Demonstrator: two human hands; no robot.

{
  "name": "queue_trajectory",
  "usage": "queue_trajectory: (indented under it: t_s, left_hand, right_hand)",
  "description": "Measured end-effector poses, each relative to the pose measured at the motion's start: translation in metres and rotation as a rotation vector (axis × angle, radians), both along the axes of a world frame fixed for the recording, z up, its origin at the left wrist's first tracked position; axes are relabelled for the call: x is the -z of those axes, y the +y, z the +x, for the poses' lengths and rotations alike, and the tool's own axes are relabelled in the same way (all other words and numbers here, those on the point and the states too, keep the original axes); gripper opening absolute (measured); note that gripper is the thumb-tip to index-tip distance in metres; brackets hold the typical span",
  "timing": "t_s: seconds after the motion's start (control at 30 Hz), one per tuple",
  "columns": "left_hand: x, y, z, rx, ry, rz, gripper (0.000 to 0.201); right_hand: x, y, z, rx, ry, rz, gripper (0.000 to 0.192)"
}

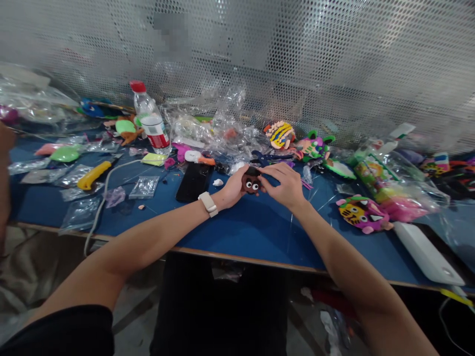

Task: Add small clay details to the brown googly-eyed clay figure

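Note:
A small brown clay figure with two white googly eyes and a darker top is held just above the blue table. My left hand, with a pale watch band at the wrist, wraps round its left side. From the right, my right hand bends its thumb and fingers against the figure's top and right edge. Left of my hands lie a white lump of clay and a black phone. Behind them is a dark blue-handled tool, partly hidden.
A red-capped bottle stands at the back left. Nearer left are a yellow cutter, a white cable and plastic packets. To the right lie a colourful clay mask and a white power bank. A perforated metal panel rises behind.

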State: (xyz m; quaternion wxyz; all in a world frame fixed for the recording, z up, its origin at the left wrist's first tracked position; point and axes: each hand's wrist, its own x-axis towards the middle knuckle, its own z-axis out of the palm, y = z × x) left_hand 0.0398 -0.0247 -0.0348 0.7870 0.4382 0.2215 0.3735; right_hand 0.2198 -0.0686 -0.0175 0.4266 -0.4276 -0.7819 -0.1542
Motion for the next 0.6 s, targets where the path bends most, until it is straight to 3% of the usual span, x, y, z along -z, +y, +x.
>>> queue_trajectory:
  t_s: [0.2, 0.6]
  left_hand:
    - [-0.004, -0.002, 0.0, -0.054, 0.046, 0.05, 0.038]
    - [-0.009, 0.001, -0.007, -0.025, 0.021, 0.305, 0.052]
  right_hand:
    - [0.002, 0.001, -0.005, -0.009, 0.036, 0.083, 0.013]
    - [0.001, -0.004, -0.011, -0.108, 0.243, 0.032, 0.006]
